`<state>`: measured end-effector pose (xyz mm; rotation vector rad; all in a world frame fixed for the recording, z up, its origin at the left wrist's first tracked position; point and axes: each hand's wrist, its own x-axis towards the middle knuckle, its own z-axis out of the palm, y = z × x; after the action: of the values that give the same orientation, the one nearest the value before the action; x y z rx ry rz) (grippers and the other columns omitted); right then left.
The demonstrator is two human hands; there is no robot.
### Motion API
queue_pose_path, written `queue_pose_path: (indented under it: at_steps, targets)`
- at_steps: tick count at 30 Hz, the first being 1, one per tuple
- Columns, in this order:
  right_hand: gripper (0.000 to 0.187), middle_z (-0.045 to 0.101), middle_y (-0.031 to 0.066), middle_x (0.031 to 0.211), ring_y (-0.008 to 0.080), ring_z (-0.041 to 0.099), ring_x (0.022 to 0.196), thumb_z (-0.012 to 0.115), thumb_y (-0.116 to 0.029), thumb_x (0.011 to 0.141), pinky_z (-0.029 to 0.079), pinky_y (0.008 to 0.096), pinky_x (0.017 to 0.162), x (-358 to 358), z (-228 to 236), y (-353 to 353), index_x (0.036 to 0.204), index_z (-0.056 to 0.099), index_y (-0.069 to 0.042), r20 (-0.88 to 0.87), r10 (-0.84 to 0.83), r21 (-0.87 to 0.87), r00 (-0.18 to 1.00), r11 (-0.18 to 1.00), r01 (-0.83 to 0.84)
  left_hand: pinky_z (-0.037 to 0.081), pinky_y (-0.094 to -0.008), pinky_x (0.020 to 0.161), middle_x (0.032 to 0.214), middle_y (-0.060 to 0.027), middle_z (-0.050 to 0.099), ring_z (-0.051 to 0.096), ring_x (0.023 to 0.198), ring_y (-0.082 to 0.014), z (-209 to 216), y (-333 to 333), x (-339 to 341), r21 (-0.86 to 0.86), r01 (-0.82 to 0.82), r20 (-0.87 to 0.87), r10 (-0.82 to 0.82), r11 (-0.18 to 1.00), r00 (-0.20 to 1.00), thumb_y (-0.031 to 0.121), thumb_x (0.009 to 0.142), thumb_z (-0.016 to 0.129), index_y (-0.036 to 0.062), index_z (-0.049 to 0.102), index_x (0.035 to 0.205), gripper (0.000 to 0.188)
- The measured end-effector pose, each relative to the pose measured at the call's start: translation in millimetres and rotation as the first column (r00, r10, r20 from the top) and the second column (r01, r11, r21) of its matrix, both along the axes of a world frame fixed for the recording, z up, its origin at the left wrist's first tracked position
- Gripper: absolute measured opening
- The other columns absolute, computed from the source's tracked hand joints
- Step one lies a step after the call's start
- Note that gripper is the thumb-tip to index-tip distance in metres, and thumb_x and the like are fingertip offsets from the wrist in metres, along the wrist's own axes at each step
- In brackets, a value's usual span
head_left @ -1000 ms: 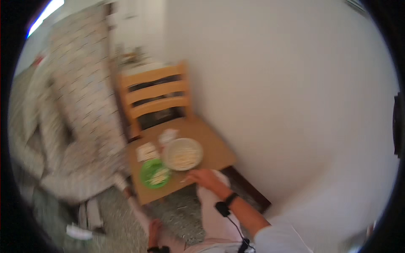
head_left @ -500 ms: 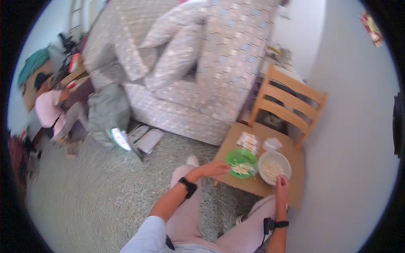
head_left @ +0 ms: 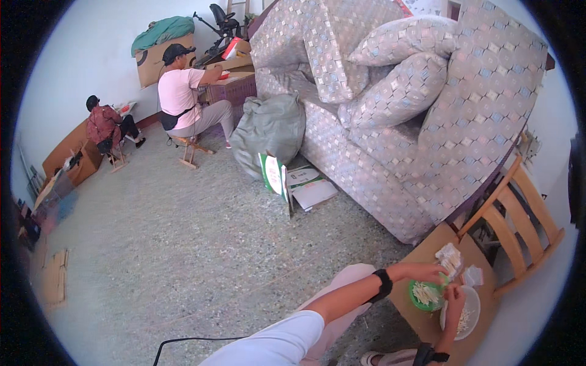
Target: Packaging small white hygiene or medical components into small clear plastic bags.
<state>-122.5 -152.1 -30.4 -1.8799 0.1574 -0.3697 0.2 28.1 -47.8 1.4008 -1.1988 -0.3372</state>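
Note:
On the seat of a wooden chair stand a green bowl (head_left: 417, 300) with thin white sticks (head_left: 427, 291) in it and a white bowl (head_left: 474, 312) with small pale pieces (head_left: 466, 322). My left hand (head_left: 421, 271) reaches across the green bowl's far side, its fingertips closed at a small green piece (head_left: 444, 279) that I cannot name. Close beside it my right hand (head_left: 453, 303) is closed in a pinch over the white bowl's left rim. What lies between its fingers is too small to tell. A clear packet of pale sticks (head_left: 448, 259) and a clear bag (head_left: 472, 276) lie behind the bowls.
The chair's slatted back (head_left: 510, 213) rises at the right by the wall. A patterned sofa (head_left: 390, 177) with cushions fills the back. Flattened cartons (head_left: 311, 189) and a grey-green sack (head_left: 268, 131) stand before it. Two people (head_left: 183, 91) sit working at the far left.
The view has swung left, so the chair and bowls sit farther right. My hands have come together between the bowls; the left is now at the small green piece.

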Motion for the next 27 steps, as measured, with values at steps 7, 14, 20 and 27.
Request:
queue_pose_path:
  at_steps: [7,14,20,27]
  targets:
    - [0.018,0.054,-0.002,0.073,0.0065,0.05,0.067,0.06,-0.02,0.091,0.041,0.0219,0.061,17.0,-14.9,-19.7,0.084,0.061,-0.003,-0.069,0.07,-0.109,0.995,0.991,-0.078,0.047,-0.0324,0.068,0.079,-0.0071,0.065,0.06,0.073,-0.0171,-7.3,-27.3,24.1,0.043,0.121,-0.035,-0.119,0.992,0.992,0.031,0.09,0.06,0.0012,0.065,0.096,0.031]
    - [0.019,0.054,-0.0018,0.075,0.0075,0.047,0.07,0.058,-0.02,0.092,0.039,0.022,0.067,11.1,-16.4,-21.3,0.09,0.062,-0.001,-0.052,-0.057,-0.057,0.997,0.997,0.054,0.047,-0.0308,0.061,0.07,-0.0049,0.065,0.058,0.063,-0.0119,-2.9,-39.2,26.9,0.192,0.114,-0.017,-0.113,0.975,0.993,0.022,0.083,0.064,0.0031,0.067,0.081,0.019]
    - [0.021,0.055,-0.0032,0.083,0.0059,0.044,0.071,0.059,-0.023,0.091,0.037,0.023,0.065,3.2,-17.2,-18.5,0.099,0.061,-0.003,0.101,-0.323,0.275,0.941,0.918,0.286,0.046,-0.03,0.077,0.087,-0.0033,0.063,0.056,0.082,-0.0115,0.5,-47.2,9.3,0.248,0.075,-0.019,-0.073,0.966,0.997,0.027,0.089,0.062,0.0019,0.061,0.092,0.026]
    - [0.025,0.065,0.0043,0.099,0.0115,0.058,0.086,0.064,-0.018,0.088,0.047,0.0265,0.079,10.7,-4.1,19.7,0.107,0.062,-0.001,0.117,-0.308,0.559,0.944,0.807,0.194,0.046,-0.031,0.081,0.09,-0.0066,0.064,0.059,0.088,-0.0171,26.1,-13.3,-5.2,0.179,-0.114,0.023,0.112,0.977,0.993,0.022,0.087,0.064,0.002,0.063,0.097,0.022]
